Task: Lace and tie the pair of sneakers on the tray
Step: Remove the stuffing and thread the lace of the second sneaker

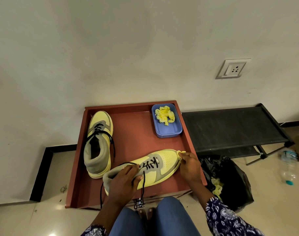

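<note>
Sneakers lie on the tray (188, 133) — the lower-centre sneaker (162, 166) is clasped at its collar by the left hand (123, 183), while a yellow wad (181, 152) at its toe is pinched by the right hand (190, 166).

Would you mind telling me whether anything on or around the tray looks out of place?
Yes: a plastic bottle lies on the floor at far right, and the near sneaker lies crosswise on the tray, its laces untied, one trailing over the front edge.

White wall (111, 48) (socketed), tiled floor (48, 215)
</note>
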Motion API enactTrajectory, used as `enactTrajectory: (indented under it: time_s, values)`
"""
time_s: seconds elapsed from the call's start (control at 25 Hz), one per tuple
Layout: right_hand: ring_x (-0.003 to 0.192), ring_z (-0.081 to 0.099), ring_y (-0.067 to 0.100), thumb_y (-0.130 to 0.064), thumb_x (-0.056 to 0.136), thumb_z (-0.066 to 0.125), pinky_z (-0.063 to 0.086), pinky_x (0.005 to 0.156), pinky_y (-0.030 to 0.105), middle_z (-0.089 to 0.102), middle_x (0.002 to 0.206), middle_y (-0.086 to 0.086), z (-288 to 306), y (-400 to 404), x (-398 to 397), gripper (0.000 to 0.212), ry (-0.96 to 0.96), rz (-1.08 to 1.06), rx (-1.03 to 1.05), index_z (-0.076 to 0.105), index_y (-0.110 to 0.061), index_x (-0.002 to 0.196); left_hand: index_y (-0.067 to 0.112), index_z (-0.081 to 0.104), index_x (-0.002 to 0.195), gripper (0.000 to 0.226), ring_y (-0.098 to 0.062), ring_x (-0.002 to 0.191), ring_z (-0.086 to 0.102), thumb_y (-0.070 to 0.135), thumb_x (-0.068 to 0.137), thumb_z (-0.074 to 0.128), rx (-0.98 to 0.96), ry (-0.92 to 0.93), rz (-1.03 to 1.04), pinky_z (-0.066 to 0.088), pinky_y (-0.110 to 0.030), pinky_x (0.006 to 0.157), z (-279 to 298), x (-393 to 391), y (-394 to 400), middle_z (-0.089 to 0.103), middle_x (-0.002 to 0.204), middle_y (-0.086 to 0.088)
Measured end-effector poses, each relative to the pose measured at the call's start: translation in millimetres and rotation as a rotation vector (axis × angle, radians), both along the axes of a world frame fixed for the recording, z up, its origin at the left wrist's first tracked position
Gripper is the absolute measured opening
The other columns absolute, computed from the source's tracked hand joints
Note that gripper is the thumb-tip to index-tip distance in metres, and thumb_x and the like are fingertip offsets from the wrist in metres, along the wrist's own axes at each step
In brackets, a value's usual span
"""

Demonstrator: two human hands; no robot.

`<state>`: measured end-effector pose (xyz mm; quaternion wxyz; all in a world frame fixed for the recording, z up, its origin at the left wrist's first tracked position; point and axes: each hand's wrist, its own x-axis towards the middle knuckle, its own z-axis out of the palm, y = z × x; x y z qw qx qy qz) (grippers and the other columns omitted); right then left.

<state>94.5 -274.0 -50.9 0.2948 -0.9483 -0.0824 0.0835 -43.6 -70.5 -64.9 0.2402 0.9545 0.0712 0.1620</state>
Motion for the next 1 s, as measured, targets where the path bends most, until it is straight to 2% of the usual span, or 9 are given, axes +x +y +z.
enactTrajectory:
  time_s: [0.08, 0.28, 0.4, 0.64, 0.76, 0.84, 0.92, 1.0]
  values:
    - [0.109, 0.057, 0.029, 0.002, 0.088, 0.049, 0.040, 0.095, 0.022, 0.061, 0.119, 0.017, -0.7, 3.0, 7.3, 0.031, 0.036, -0.057, 0.017, 0.063, -0.001, 0.115, 0.016, 0.067, 0.102, 0.038, -0.007, 0.074, 0.066, 0.041, 0.082, 0.046, 0.010, 0.010, 0.008, 0.046, -0.013, 0.059, 0.0, 0.2, -0.6, 0.070, 0.093, 0.007]
    - [0.104, 0.057, 0.033, -0.001, 0.090, 0.048, 0.043, 0.089, 0.029, 0.056, 0.114, 0.020, -4.3, 13.7, -6.3, 0.028, 0.070, -0.205, 0.059, 0.060, 0.000, 0.116, 0.016, 0.067, 0.104, 0.040, -0.009, 0.075, 0.067, 0.042, 0.082, 0.046, 0.006, 0.020, 0.017, 0.048, -0.016, 0.059, -1.4, 1.0, -0.2, 0.069, 0.094, 0.006]
    - [0.100, 0.056, 0.032, 0.001, 0.089, 0.047, 0.039, 0.079, 0.026, 0.051, 0.114, 0.019, -9.7, 26.6, -31.6, 0.026, 0.112, -0.318, 0.051, 0.055, 0.002, 0.113, 0.015, 0.067, 0.103, 0.039, -0.011, 0.075, 0.068, 0.041, 0.081, 0.047, -0.015, 0.013, 0.018, 0.050, -0.018, 0.058, -2.6, 1.3, -0.2, 0.069, 0.094, 0.005]
    - [0.105, 0.049, 0.027, -0.004, 0.086, 0.048, 0.034, 0.081, 0.022, 0.050, 0.116, 0.012, -18.2, 52.1, -68.3, 0.025, 0.300, -0.372, 0.162, 0.055, -0.002, 0.111, 0.016, 0.065, 0.100, 0.035, -0.010, 0.073, 0.067, 0.039, 0.080, 0.047, 0.020, 0.006, 0.003, 0.049, -0.016, 0.055, 0.5, 1.6, -0.7, 0.068, 0.093, 0.006]
    - [0.093, 0.047, 0.020, -0.002, 0.086, 0.048, 0.034, 0.080, 0.021, 0.051, 0.112, 0.014, -18.4, 62.9, -81.0, 0.017, 0.282, -0.405, 0.198, 0.058, 0.000, 0.100, 0.017, 0.064, 0.099, 0.033, -0.010, 0.071, 0.067, 0.039, 0.080, 0.047, 0.027, 0.002, -0.009, 0.047, -0.015, 0.054, 2.8, 1.9, -1.0, 0.068, 0.091, 0.006]
    - [0.097, 0.051, 0.024, -0.001, 0.085, 0.049, 0.035, 0.079, 0.021, 0.053, 0.109, 0.012, -18.8, 62.8, -81.8, 0.014, 0.319, -0.372, 0.209, 0.060, -0.004, 0.094, 0.019, 0.062, 0.098, 0.031, -0.008, 0.068, 0.066, 0.039, 0.080, 0.047, 0.034, -0.001, -0.011, 0.042, -0.011, 0.052, 4.8, 1.3, -0.8, 0.068, 0.090, 0.007]
    - [0.096, 0.056, 0.028, 0.002, 0.082, 0.051, 0.041, 0.077, 0.024, 0.061, 0.099, 0.013, -20.4, 57.8, -76.8, 0.019, 0.312, -0.401, 0.256, 0.058, -0.014, 0.074, 0.019, 0.062, 0.099, 0.032, -0.008, 0.067, 0.066, 0.040, 0.080, 0.047, 0.038, 0.003, -0.011, 0.038, -0.009, 0.052, 5.5, 0.6, -1.3, 0.068, 0.090, 0.007]
    - [0.090, 0.059, 0.028, 0.003, 0.080, 0.054, 0.043, 0.075, 0.026, 0.064, 0.094, 0.015, -21.9, 52.8, -70.2, 0.020, 0.299, -0.495, 0.307, 0.055, -0.015, 0.071, 0.020, 0.060, 0.100, 0.031, -0.009, 0.067, 0.066, 0.040, 0.080, 0.047, 0.029, -0.003, -0.020, 0.042, -0.012, 0.051, 5.4, 1.1, -1.7, 0.068, 0.091, 0.007]
